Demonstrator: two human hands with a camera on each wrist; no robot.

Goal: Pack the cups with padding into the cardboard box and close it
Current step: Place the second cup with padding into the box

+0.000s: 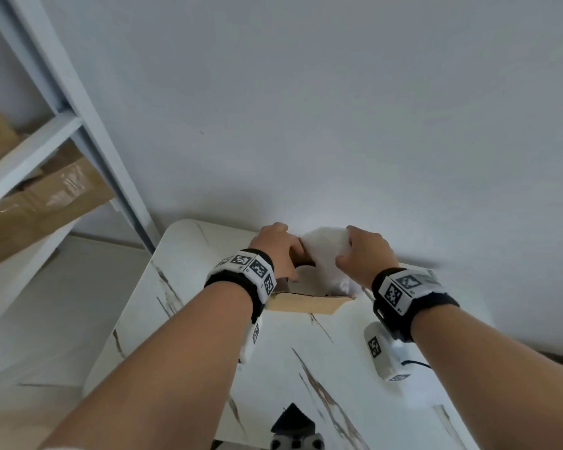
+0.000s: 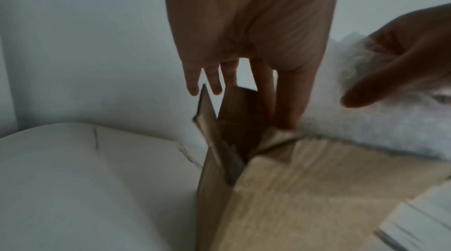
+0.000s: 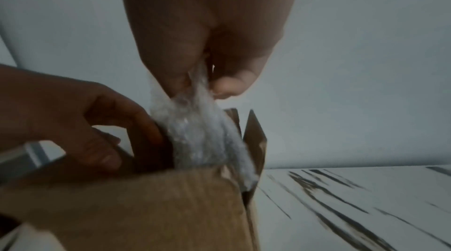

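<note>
An open brown cardboard box (image 1: 306,303) stands at the far end of the white marble table (image 1: 208,319), against the wall. My left hand (image 1: 283,245) reaches over the box's left side and holds an upright flap (image 2: 241,116) between thumb and fingers. My right hand (image 1: 348,251) pinches a wad of white padding (image 1: 322,251) between thumb and fingers (image 3: 227,85). The padding (image 3: 202,135) hangs into the box's right part. No cup shows plainly; the inside of the box is mostly hidden by hands and padding.
A white shelf unit (image 1: 56,131) at the left holds taped cardboard boxes (image 1: 46,196). A plain wall rises directly behind the box. The near half of the table carries nothing but a dark device (image 1: 293,427) at its front edge.
</note>
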